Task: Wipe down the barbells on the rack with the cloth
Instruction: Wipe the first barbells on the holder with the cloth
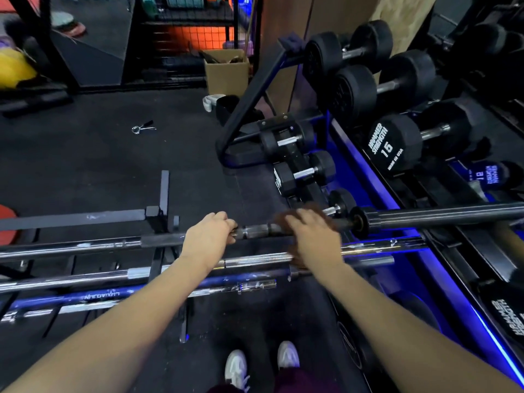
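A dark barbell [256,231] lies horizontally across the top of the low rack [158,219], its collar and sleeve extending to the right. The right hand [312,236], blurred, presses a dark brown cloth [286,219] around the shaft, fingers wrapped over cloth and bar. The left hand [208,236] grips the same shaft just to the left, fingers curled round it. Several chrome barbells [255,260] lie parallel on the rack below. Dumbbells [397,143] fill a blue-lit shelf at right; a cardboard box [226,72] stands on the floor beyond.
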`<action>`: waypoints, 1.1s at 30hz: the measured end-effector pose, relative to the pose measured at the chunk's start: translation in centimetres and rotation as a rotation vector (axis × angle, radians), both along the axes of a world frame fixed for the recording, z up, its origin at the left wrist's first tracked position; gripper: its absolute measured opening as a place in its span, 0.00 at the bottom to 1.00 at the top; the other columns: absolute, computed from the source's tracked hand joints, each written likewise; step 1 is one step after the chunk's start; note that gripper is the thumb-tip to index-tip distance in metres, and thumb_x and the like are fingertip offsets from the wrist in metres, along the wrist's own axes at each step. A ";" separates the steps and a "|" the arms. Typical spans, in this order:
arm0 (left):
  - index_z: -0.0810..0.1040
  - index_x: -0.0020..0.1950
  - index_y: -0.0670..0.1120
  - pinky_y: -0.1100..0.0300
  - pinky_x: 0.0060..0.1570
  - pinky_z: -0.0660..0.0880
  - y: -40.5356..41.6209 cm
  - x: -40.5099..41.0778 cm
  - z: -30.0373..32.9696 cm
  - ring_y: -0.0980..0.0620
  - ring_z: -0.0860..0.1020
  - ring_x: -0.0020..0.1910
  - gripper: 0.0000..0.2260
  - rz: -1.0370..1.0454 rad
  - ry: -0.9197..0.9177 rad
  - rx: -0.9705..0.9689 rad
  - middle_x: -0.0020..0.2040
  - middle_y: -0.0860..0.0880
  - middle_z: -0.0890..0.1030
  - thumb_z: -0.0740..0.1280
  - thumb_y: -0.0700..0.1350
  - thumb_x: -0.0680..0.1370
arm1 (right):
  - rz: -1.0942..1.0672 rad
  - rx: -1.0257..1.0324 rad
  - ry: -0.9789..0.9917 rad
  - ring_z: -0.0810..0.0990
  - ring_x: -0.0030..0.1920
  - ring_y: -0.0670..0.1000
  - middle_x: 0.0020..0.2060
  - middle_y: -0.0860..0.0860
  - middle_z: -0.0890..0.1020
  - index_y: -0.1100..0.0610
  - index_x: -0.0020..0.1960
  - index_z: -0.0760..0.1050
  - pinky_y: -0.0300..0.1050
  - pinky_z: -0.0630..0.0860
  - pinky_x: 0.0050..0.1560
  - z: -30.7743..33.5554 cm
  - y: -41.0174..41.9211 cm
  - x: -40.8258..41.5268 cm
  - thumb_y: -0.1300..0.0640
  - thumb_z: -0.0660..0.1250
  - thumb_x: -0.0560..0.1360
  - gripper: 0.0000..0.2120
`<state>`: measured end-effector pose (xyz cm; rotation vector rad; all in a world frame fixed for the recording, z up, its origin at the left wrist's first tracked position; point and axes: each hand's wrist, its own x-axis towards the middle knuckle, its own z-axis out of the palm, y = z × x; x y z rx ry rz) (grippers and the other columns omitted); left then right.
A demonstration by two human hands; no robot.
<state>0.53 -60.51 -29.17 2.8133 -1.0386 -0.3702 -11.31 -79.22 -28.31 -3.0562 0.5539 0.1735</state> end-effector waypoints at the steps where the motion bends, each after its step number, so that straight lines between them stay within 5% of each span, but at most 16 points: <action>1: 0.74 0.64 0.52 0.54 0.49 0.75 0.0 -0.1 0.0 0.52 0.71 0.57 0.13 -0.002 0.000 -0.003 0.55 0.52 0.73 0.63 0.47 0.80 | -0.068 -0.010 0.021 0.58 0.75 0.53 0.74 0.50 0.61 0.49 0.73 0.62 0.50 0.70 0.64 0.1 -1.3 -0.6 0.60 0.56 0.80 0.23; 5: 0.76 0.62 0.51 0.54 0.48 0.76 -0.3 -0.2 -0.4 0.52 0.71 0.55 0.12 0.002 -0.021 0.003 0.54 0.52 0.73 0.63 0.47 0.80 | -0.207 -0.016 -0.007 0.59 0.74 0.58 0.73 0.54 0.63 0.53 0.71 0.67 0.53 0.69 0.65 -0.1 -0.4 -0.4 0.62 0.50 0.80 0.21; 8: 0.76 0.61 0.51 0.55 0.47 0.76 -0.5 -0.4 -0.3 0.52 0.71 0.55 0.11 0.001 -0.051 0.010 0.53 0.52 0.73 0.63 0.47 0.79 | -0.087 0.049 -0.073 0.59 0.74 0.60 0.73 0.56 0.63 0.56 0.72 0.65 0.57 0.69 0.65 -0.5 4.6 1.3 0.61 0.39 0.75 0.29; 9: 0.76 0.61 0.52 0.55 0.46 0.76 -0.5 -0.5 -0.2 0.52 0.71 0.55 0.10 0.000 -0.067 0.019 0.54 0.52 0.73 0.62 0.47 0.80 | -0.024 0.060 -0.059 0.58 0.74 0.60 0.74 0.56 0.61 0.56 0.73 0.63 0.57 0.68 0.65 -0.5 6.1 1.6 0.61 0.40 0.76 0.28; 11: 0.75 0.60 0.52 0.55 0.45 0.75 -0.4 -0.5 0.0 0.52 0.71 0.55 0.10 -0.001 -0.077 0.031 0.54 0.52 0.72 0.61 0.47 0.80 | 0.092 0.090 -0.074 0.62 0.73 0.59 0.73 0.55 0.64 0.54 0.72 0.65 0.57 0.70 0.64 -0.5 6.4 2.0 0.61 0.56 0.78 0.23; 14: 0.75 0.62 0.52 0.54 0.47 0.76 0.0 -0.4 0.1 0.52 0.70 0.56 0.11 0.003 -0.049 0.020 0.54 0.52 0.72 0.62 0.48 0.80 | 0.146 0.039 -0.155 0.80 0.57 0.53 0.57 0.51 0.80 0.48 0.59 0.77 0.56 0.78 0.51 -0.7 2.7 1.0 0.57 0.74 0.64 0.24; 17: 0.74 0.64 0.52 0.54 0.48 0.76 0.1 -0.4 0.1 0.52 0.70 0.58 0.13 0.025 -0.004 -0.005 0.56 0.52 0.73 0.63 0.48 0.80 | 0.032 -0.008 -0.200 0.81 0.53 0.53 0.52 0.50 0.82 0.50 0.57 0.78 0.58 0.77 0.51 -1.5 -1.7 -0.3 0.55 0.70 0.68 0.18; 21: 0.75 0.63 0.52 0.54 0.49 0.75 -0.6 -0.5 -0.1 0.52 0.70 0.58 0.13 0.041 -0.018 -0.010 0.56 0.52 0.73 0.63 0.47 0.79 | -0.107 0.098 -0.182 0.70 0.67 0.57 0.63 0.52 0.76 0.52 0.65 0.73 0.64 0.64 0.65 -1.7 1.1 1.2 0.59 0.57 0.77 0.17; 23: 0.75 0.61 0.52 0.55 0.45 0.75 -0.7 -0.7 -0.2 0.52 0.70 0.56 0.11 0.053 -0.048 0.010 0.54 0.52 0.73 0.63 0.45 0.79 | -0.030 0.113 -0.205 0.73 0.65 0.58 0.59 0.53 0.78 0.53 0.60 0.77 0.68 0.66 0.61 -1.8 4.4 2.1 0.60 0.52 0.74 0.20; 26: 0.76 0.57 0.52 0.56 0.39 0.73 -0.5 -0.7 -0.4 0.52 0.71 0.54 0.08 0.059 -0.101 0.043 0.51 0.52 0.71 0.63 0.44 0.79 | 0.126 0.137 -0.272 0.81 0.55 0.58 0.50 0.52 0.82 0.54 0.51 0.81 0.67 0.75 0.51 -1.6 5.4 2.7 0.61 0.60 0.66 0.17; 29: 0.75 0.62 0.53 0.55 0.43 0.75 -0.4 -0.5 -0.3 0.53 0.71 0.57 0.11 0.061 -0.049 0.014 0.53 0.53 0.73 0.63 0.47 0.79 | 0.182 0.087 -0.224 0.77 0.60 0.57 0.55 0.52 0.80 0.52 0.58 0.78 0.60 0.76 0.56 -1.8 1.6 1.6 0.63 0.59 0.70 0.19; 33: 0.74 0.65 0.53 0.55 0.47 0.75 -0.6 -0.5 -0.3 0.54 0.70 0.58 0.14 0.075 -0.013 -0.013 0.56 0.53 0.73 0.64 0.48 0.79 | -0.025 0.044 -0.236 0.76 0.62 0.61 0.58 0.56 0.79 0.55 0.60 0.77 0.61 0.70 0.60 -2.2 -3.0 -0.3 0.64 0.58 0.72 0.19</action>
